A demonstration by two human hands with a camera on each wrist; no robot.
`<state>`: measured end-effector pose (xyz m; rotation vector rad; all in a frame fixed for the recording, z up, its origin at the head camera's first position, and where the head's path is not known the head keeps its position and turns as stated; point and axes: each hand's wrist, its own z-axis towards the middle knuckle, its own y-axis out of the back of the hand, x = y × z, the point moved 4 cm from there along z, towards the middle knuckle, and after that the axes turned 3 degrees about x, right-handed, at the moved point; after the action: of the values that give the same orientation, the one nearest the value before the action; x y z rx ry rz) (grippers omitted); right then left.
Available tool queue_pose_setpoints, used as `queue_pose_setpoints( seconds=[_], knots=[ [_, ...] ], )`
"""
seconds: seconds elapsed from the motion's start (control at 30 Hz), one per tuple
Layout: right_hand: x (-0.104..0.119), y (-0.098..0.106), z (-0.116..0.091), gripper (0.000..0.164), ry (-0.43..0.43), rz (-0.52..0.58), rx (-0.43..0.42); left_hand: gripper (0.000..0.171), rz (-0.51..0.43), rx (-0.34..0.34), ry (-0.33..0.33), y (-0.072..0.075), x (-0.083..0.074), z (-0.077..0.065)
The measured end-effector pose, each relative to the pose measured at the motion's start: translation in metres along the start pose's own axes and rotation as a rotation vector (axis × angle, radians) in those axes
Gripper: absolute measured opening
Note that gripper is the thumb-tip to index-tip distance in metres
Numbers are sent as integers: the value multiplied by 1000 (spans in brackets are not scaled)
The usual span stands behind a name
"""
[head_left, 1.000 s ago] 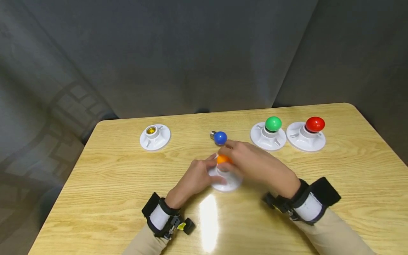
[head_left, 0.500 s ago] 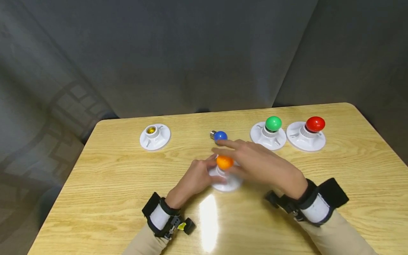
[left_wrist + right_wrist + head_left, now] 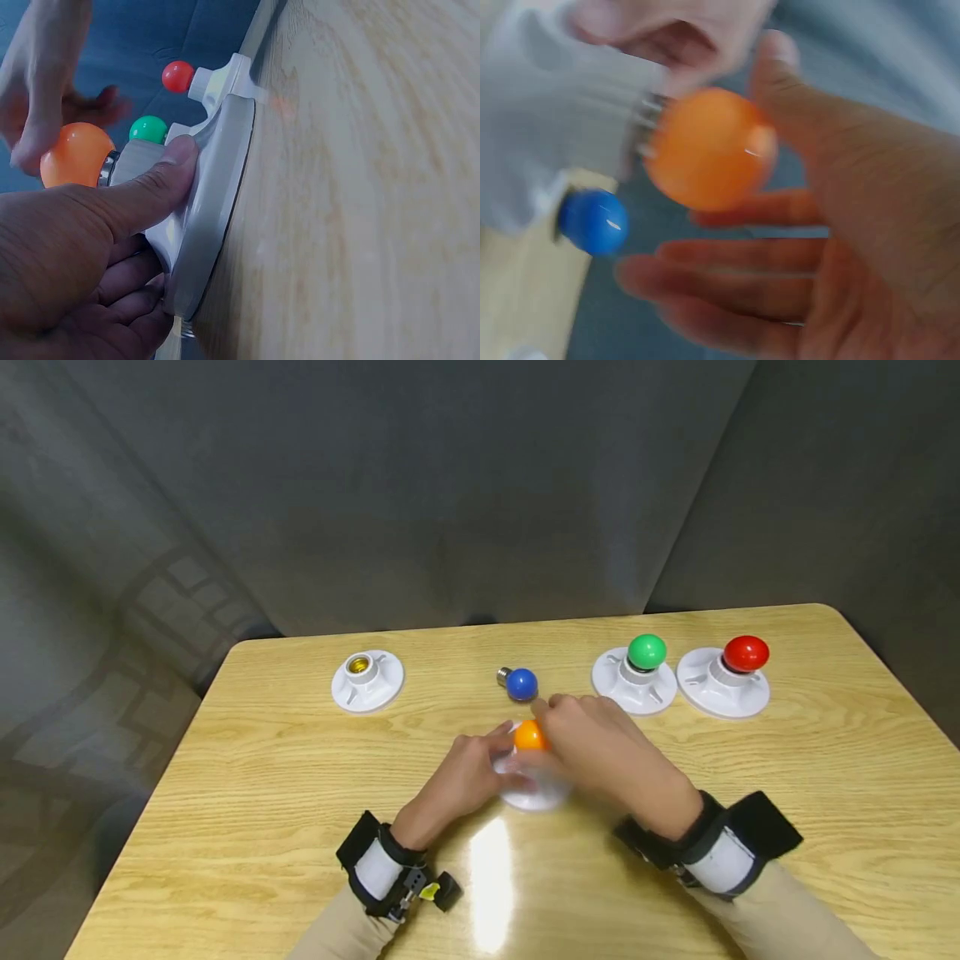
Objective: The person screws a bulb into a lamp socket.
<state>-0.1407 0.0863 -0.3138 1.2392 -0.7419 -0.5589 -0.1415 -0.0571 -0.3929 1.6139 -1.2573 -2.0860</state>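
Against a dark gray backdrop [image 3: 480,510], a person at a wood-grain counter [image 3: 247,760] grips a white lamp base [image 3: 217,195] with the left hand [image 3: 462,774]. The right hand [image 3: 600,739] has its fingers loosely extended at the orange bulb [image 3: 529,735], which sits in that base between the hands. A blue bulb [image 3: 522,684] lies just beyond.

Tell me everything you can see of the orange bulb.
The orange bulb is round, smooth and glossy; whether glass or plastic, I cannot tell. It stands roughly upright in the white lamp holder, with a strip of its silvery metal screw base showing above the holder. It is over the wooden table, nearer the person than the blue bulb. The right grip is close about it, though blur hides exactly where they touch. The left grip holds the holder, not the bulb.
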Motion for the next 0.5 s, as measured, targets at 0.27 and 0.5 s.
queue_pose_setpoints(
  seconds=[0.27,0.5],
  knots=[
    [-1,9,-8,41,206,183,145,58,3,8,26,0,0,0],
    [3,-3,3,26,130,73,-46,50,-13,13,29,-1,1,1]
  ],
)
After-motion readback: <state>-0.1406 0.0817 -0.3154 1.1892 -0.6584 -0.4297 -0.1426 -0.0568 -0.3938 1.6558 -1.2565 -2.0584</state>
